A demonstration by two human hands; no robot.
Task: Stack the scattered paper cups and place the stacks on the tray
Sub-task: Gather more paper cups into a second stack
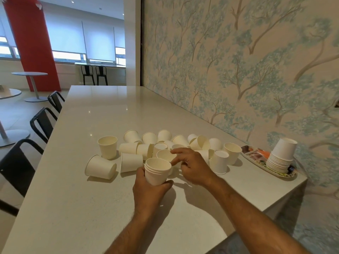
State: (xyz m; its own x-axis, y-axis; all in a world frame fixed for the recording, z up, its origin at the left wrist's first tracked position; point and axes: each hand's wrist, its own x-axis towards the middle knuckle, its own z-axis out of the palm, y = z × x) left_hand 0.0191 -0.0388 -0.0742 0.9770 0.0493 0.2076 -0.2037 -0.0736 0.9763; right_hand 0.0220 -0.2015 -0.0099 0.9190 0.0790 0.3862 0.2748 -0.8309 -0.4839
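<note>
Holding a short stack of nested paper cups (157, 171) upright above the white worktop (88, 208), the left hand (148, 191) has its fingers and thumb curled around the lower part of the stack; about four rims show one inside the other at its top. The right hand (192, 165) is just beside it, over the near edge of the pile, with the fingers bent and the fingertips at the rim of a single upright cup (164, 155); if it really pinches this cup or only touches it, I cannot tell. Behind both hands, the scattered paper cups (181, 145) are spread across the middle of the worktop, some standing upright, some upside down, and many lying on their side and touching each other. One upright cup (107, 147) stands a little apart at the left end, and a tipped cup (100, 167) lies on its side just in front of it. At the right end of the worktop, near the wall with the tree wallpaper (238, 61), a long patterned tray (256, 163) carries a tall stack of inverted cups (281, 155), which leans slightly. Dark chairs (43, 122) stand along the left side of the worktop.
</note>
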